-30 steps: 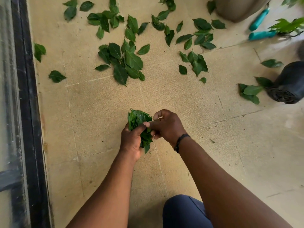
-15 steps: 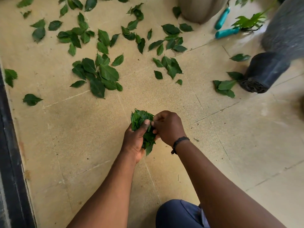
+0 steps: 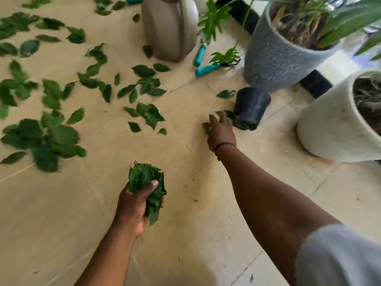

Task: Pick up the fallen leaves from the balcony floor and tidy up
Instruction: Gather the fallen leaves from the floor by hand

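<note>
My left hand [image 3: 136, 203] grips a thick bunch of picked green leaves [image 3: 147, 182], thumb curled over the front, held low above the beige tiled balcony floor [image 3: 195, 213]. My right hand [image 3: 220, 131] reaches out with fingers spread and relaxed, touching a small cluster of fallen green leaves [image 3: 207, 126] just beside a tipped-over black plastic nursery pot [image 3: 250, 108]. Many more loose green leaves [image 3: 47, 137] lie scattered across the floor to the left, near a tan watering can [image 3: 169, 27].

- Beige tiled balcony floor [image 3: 185, 234]
- Loose green leaves [image 3: 51, 137] scattered across its far left
- Tipped black nursery pot [image 3: 250, 108], grey planter [image 3: 274, 60], white planter [image 3: 329, 124] along its right edge
</note>
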